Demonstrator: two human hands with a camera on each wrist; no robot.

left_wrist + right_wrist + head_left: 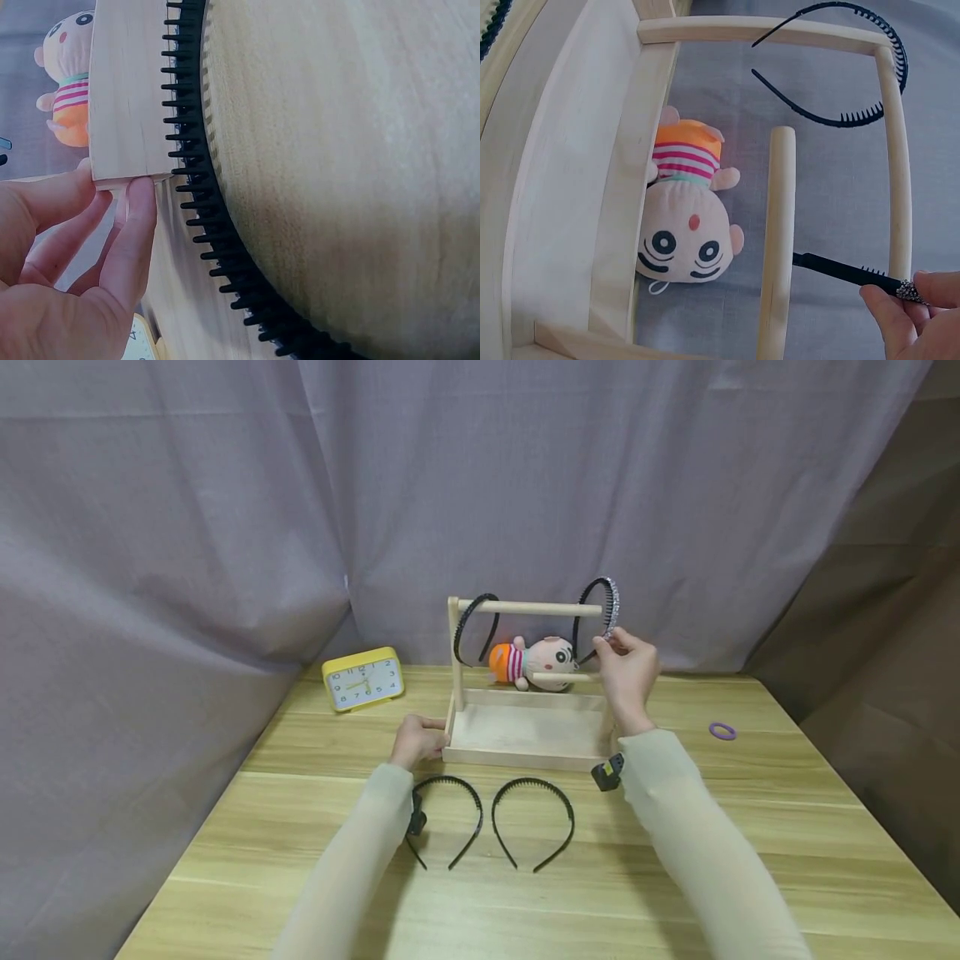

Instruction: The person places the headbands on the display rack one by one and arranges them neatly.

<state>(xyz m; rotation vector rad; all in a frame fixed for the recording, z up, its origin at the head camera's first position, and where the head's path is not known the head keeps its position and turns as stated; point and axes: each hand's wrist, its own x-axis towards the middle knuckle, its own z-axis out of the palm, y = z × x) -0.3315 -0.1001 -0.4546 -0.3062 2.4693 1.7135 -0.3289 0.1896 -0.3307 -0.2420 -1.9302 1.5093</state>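
A wooden rack (525, 608) has two rods above a shallow tray. My left hand (417, 742) grips the tray's left end, thumb and fingers on its edge in the left wrist view. My right hand (628, 672) pinches one side of a black toothed headband with sparkly stones (614, 600). This headband loops about the upper rod's free right end; whether it rests on the rod I cannot tell. A plain black headband (465, 623) hangs at the rod's left end. Two more, a left headband (477, 802) and a right headband (534, 782), lie before the rack.
Behind the rack lies a plush doll (550, 662) in a striped top. To the left stands a yellow alarm clock (365, 681). A purple hair tie (722, 732) is on the wooden table (750, 827) at right. Grey curtain (525, 485) closes off the back.
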